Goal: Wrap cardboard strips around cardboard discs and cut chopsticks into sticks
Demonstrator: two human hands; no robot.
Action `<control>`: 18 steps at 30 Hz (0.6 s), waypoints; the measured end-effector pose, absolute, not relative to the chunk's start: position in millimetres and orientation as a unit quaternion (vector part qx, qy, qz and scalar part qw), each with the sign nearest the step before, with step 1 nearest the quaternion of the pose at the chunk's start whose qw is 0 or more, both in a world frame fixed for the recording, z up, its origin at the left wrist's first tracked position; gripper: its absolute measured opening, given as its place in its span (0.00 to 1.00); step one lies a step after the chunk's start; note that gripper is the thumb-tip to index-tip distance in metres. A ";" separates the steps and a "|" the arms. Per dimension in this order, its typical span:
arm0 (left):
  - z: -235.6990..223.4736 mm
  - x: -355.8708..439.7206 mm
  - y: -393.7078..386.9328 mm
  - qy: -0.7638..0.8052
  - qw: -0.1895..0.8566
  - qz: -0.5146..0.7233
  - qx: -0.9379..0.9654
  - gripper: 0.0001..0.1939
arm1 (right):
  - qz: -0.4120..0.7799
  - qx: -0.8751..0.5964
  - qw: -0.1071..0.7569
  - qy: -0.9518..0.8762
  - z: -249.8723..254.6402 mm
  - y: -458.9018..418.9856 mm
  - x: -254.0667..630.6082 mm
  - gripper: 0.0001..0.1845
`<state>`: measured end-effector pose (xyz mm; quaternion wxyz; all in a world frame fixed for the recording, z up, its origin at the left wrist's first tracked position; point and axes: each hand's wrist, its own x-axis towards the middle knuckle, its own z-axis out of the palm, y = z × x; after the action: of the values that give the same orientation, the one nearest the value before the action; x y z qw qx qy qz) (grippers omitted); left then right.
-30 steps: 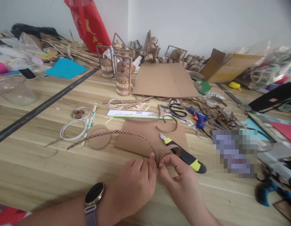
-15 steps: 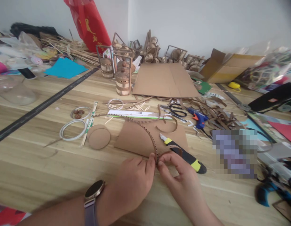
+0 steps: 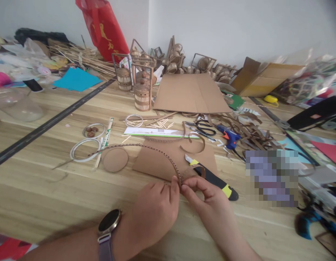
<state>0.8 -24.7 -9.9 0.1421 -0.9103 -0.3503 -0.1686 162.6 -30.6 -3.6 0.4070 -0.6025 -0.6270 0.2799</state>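
From the head view, your left hand and right hand met low in the middle, over the near side of the pale wooden counter. Both grips were closed in a pinch on the long, thin brown corrugated-cardboard strip. It arched away from your fingertips to the far left, passing over the small flat brown cardboard sheet and the round brown cardboard disc. Its free end reached the larger white ring; whether it touched, you couldn't tell. A brown curl showed beyond your right fingers, possibly the same strip.

The likeliest trouble was a crease: pinching hard or bending sharply there could have crushed the corrugations. The long unsupported end could have swung and snagged on the ring if you had twisted your wrists. The black-and-yellow utility knife lay just beyond your right hand, its blade tip bare and pointing far left, so a careless forward reach might have cut you or the strip.
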 end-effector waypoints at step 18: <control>-15.3 2.6 -25.3 -0.335 0.043 -0.173 -0.925 0.12 | 0.015 -0.500 0.396 -0.770 -14.5 -35.4 165.6 0.08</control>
<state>2.6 -25.3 -15.3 0.0427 -0.9252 -0.3349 -0.1734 165.6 -35.4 -14.5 0.3964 -0.5000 -0.7698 0.0146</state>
